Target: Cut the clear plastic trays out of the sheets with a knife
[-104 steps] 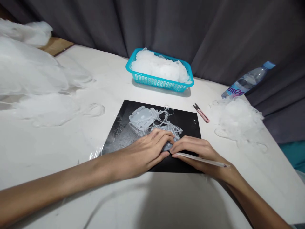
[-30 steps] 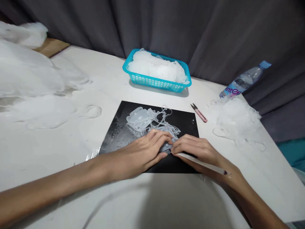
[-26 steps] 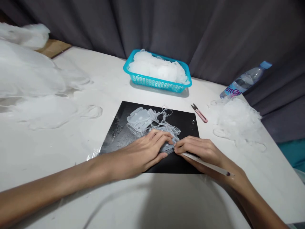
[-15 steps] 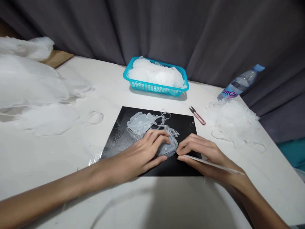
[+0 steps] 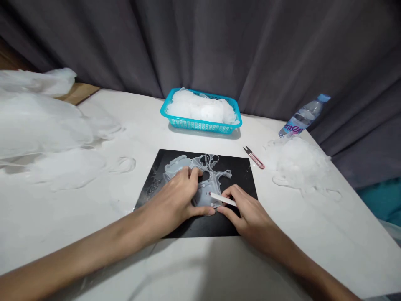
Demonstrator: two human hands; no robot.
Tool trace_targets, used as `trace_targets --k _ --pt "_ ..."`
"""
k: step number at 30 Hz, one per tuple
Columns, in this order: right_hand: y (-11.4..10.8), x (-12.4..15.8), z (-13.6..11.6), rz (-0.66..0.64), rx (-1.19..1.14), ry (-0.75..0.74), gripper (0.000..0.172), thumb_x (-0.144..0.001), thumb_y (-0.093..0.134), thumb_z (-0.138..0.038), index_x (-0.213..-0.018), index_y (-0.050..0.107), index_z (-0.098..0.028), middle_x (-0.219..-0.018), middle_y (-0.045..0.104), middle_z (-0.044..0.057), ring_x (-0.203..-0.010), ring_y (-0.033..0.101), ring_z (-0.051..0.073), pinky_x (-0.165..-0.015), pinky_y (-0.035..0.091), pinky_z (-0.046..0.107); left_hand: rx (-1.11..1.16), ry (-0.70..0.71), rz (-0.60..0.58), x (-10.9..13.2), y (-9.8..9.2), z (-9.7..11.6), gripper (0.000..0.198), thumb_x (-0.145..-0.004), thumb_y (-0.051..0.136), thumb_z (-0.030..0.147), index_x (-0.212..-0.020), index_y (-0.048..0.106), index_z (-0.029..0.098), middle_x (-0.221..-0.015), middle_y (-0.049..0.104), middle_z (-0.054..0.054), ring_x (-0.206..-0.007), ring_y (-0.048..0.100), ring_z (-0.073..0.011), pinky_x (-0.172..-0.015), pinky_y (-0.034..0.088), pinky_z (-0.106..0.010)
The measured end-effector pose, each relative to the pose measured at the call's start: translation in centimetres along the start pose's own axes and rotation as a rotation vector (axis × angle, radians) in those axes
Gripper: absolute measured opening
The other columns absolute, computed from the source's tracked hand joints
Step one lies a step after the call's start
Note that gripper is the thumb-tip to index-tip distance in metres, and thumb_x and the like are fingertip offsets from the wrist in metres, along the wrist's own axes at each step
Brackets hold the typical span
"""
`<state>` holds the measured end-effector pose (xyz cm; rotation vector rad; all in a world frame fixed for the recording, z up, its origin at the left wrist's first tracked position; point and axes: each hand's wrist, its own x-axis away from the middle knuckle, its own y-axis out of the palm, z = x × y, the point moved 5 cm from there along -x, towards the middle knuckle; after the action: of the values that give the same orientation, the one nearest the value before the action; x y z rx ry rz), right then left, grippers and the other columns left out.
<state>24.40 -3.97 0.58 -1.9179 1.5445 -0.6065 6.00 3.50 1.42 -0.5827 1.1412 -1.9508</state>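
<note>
A black mat (image 5: 238, 171) lies on the white table, and on it rests a translucent rubbery moulded sheet (image 5: 200, 175) with ragged strands. My left hand (image 5: 173, 200) presses on this sheet, fingers curled over its near part and thumb against its edge. My right hand (image 5: 247, 209) is closed round a thin white stick-like tool (image 5: 223, 199), whose tip points left onto the sheet beside my left thumb.
A turquoise basket (image 5: 200, 123) heaped with white pieces stands behind the mat. Pink snips (image 5: 254, 158) lie to the right, then a pile of translucent scraps (image 5: 296, 161) and a lying water bottle (image 5: 300, 119). Clear plastic bags (image 5: 40, 129) fill the left. Grey curtain behind.
The tool has swung round from trailing back along my right wrist to pointing left onto the sheet. My left hand shifted further onto the sheet. The camera view tilted up.
</note>
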Motion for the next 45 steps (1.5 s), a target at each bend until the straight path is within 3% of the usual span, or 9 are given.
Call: trace_targets --k 3,7,12,16,23,27,31,38,45 --pt "0.3 -0.8 0.1 0.012 -0.108 0.012 0.005 -0.103 0.056 -0.021 -0.1 0.054 -0.024 -0.097 0.064 0.001 -0.092 0.063 0.02 -0.079 0.046 0.03 0.187 -0.064 -0.147 -1.3 -0.5 -1.2 0.072 -0.064 0.089 0.07 -0.107 0.063 0.019 -0.094 0.066 -0.005 -0.083 0.064 -0.0267 -0.072 0.05 -0.034" --pt "0.1 -1.6 0.0 0.064 -0.482 0.022 0.015 -0.103 0.058 -0.037 -0.107 0.051 -0.024 -0.092 0.065 0.0 -0.082 0.061 0.016 -0.072 0.047 0.026 0.633 -0.102 -0.417 -2.0 -1.3 -0.5 0.047 -0.078 0.082 0.063 -0.098 0.075 0.021 -0.092 0.074 -0.001 -0.088 0.068 -0.0245 -0.076 0.05 -0.03" --pt "-0.5 -2.0 -0.6 0.098 -0.783 0.084 0.049 -0.089 0.077 -0.049 -0.124 0.056 -0.021 -0.087 0.065 -0.001 -0.062 0.048 0.01 -0.058 0.042 0.023 0.992 -0.063 -0.357 -2.0 -2.4 1.2 0.033 -0.087 0.081 0.048 -0.111 0.077 0.026 -0.114 0.078 -0.001 -0.107 0.071 -0.0262 -0.094 0.054 -0.039" --pt "-1.3 -2.2 -0.5 0.203 -0.746 0.077 0.043 -0.085 0.083 -0.044 -0.114 0.066 -0.018 -0.082 0.068 -0.001 -0.06 0.041 0.009 -0.057 0.04 0.023 1.08 -0.078 -0.313 -1.9 -2.2 1.3 0.036 -0.084 0.086 0.042 -0.112 0.076 0.022 -0.113 0.079 -0.005 -0.104 0.073 -0.0252 -0.097 0.055 -0.04" --pt "-2.6 -2.2 -0.5 0.239 -0.578 0.023 0.024 -0.088 0.079 -0.039 -0.099 0.076 -0.018 -0.086 0.077 0.004 -0.06 0.05 0.011 -0.058 0.042 0.026 1.112 -0.061 -0.28 -1.9 -1.9 1.3 0.022 -0.085 0.086 0.034 -0.103 0.076 0.025 -0.102 0.079 0.001 -0.103 0.073 -0.0233 -0.101 0.054 -0.04" --pt "-2.7 -1.8 -0.9 0.354 -0.356 -0.025 0.005 -0.09 0.071 -0.025 -0.091 0.074 -0.02 -0.083 0.073 0.002 -0.071 0.059 0.015 -0.066 0.045 0.028 1.117 -0.05 -0.295 -1.7 -1.8 1.6 0.025 -0.087 0.084 0.035 -0.107 0.074 0.023 -0.106 0.078 -0.001 -0.105 0.072 -0.0232 -0.098 0.054 -0.037" --pt "-2.0 -1.9 -1.0 0.407 -0.176 -0.065 0.01 -0.091 0.06 -0.015 -0.086 0.067 -0.02 -0.083 0.066 0.001 -0.08 0.061 0.018 -0.075 0.045 0.029 1.105 -0.001 -0.338 -1.3 -1.8 2.1 0.027 -0.088 0.083 0.036 -0.107 0.072 0.02 -0.1 0.076 -0.002 -0.092 0.07 -0.0177 -0.084 0.054 -0.028" --pt "-2.5 -2.5 -0.2 0.289 -0.312 -0.06 0.013 -0.095 0.059 -0.017 -0.088 0.069 -0.021 -0.082 0.057 -0.001 -0.074 0.054 0.015 -0.066 0.039 0.027 1.237 -0.048 -0.346 -1.2 -2.3 2.4 0.029 -0.086 0.085 0.036 -0.103 0.071 0.017 -0.091 0.071 -0.001 -0.082 0.066 -0.0138 -0.075 0.052 -0.023" --pt "-2.7 -2.7 -0.2 -0.027 -0.828 -0.021 0.014 -0.098 0.065 -0.034 -0.104 0.069 -0.022 -0.088 0.069 0.0 -0.084 0.065 0.017 -0.082 0.049 0.03 1.264 -0.128 -0.269 -1.9 -1.0 1.5 0.035 -0.085 0.087 0.028 -0.113 0.068 0.017 -0.101 0.078 -0.004 -0.091 0.073 -0.0174 -0.085 0.057 -0.027"
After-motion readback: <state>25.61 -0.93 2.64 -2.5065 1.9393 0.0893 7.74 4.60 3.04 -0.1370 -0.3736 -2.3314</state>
